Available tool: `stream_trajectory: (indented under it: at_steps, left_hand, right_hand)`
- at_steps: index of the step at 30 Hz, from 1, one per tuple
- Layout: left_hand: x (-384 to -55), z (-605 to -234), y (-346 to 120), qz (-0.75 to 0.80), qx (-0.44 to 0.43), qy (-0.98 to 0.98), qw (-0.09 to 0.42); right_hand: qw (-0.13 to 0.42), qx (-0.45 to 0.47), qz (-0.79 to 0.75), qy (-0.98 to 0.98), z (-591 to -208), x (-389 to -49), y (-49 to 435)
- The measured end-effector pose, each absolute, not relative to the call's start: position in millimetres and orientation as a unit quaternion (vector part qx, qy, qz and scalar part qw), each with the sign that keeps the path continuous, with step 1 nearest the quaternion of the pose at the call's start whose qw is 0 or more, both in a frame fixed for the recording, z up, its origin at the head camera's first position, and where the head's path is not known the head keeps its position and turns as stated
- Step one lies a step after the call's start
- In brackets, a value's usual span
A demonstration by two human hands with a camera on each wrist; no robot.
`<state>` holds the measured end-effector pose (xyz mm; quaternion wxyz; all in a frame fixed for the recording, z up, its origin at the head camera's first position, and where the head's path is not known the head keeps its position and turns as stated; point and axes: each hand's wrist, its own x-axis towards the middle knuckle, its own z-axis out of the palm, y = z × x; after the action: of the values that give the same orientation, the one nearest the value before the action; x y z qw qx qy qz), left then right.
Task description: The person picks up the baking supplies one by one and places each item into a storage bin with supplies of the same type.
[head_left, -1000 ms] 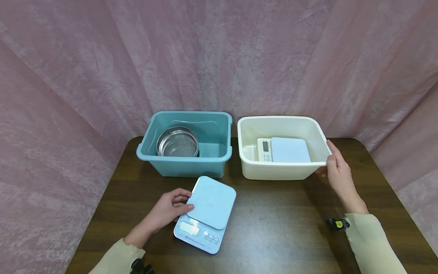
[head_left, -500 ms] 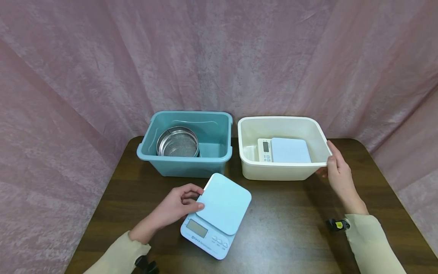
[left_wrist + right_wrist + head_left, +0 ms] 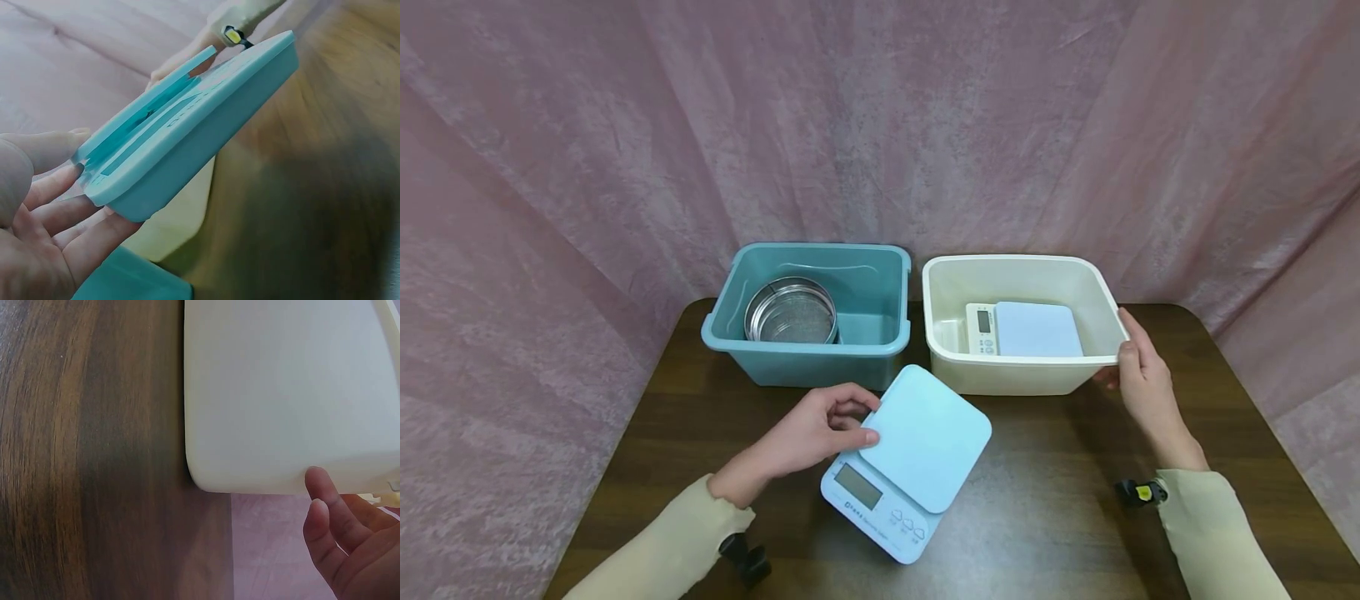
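My left hand [image 3: 808,429] grips the left edge of a light blue kitchen scale [image 3: 925,442], thumb on top and fingers beneath. In the left wrist view the scale [image 3: 181,150] is tilted and held up off the wooden table, its platform pinched at one side. My right hand [image 3: 1150,392] holds the right rim of a white plastic tub [image 3: 1007,379], thumb outside at the front corner. Fingertips of the right hand [image 3: 356,537] lie against the tub's outer wall [image 3: 287,394] in the right wrist view. Inside that tub lies a white kitchen scale [image 3: 1037,329].
Left of the white tub stands a teal plastic tub [image 3: 812,367] holding round metal sieves [image 3: 792,317]. Both tubs sit at the back of the dark wooden table [image 3: 700,433]. A pink curtain [image 3: 880,125] hangs behind.
The left hand has carried the light blue scale to the right and up toward the white tub, turning it slightly. The right hand stays at the tub's rim.
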<state>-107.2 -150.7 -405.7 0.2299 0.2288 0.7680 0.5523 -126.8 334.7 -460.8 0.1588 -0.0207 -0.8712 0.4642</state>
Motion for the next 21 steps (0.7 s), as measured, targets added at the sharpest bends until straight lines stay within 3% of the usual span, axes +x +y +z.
stream_trajectory:
  at_steps: [21]
  left_hand:
    - [-159.1,-335.6,-98.0,0.558,0.281,0.755,0.199]
  right_hand:
    - [0.161,-0.018,0.459,-0.874,-461.6,-125.2,334.2]
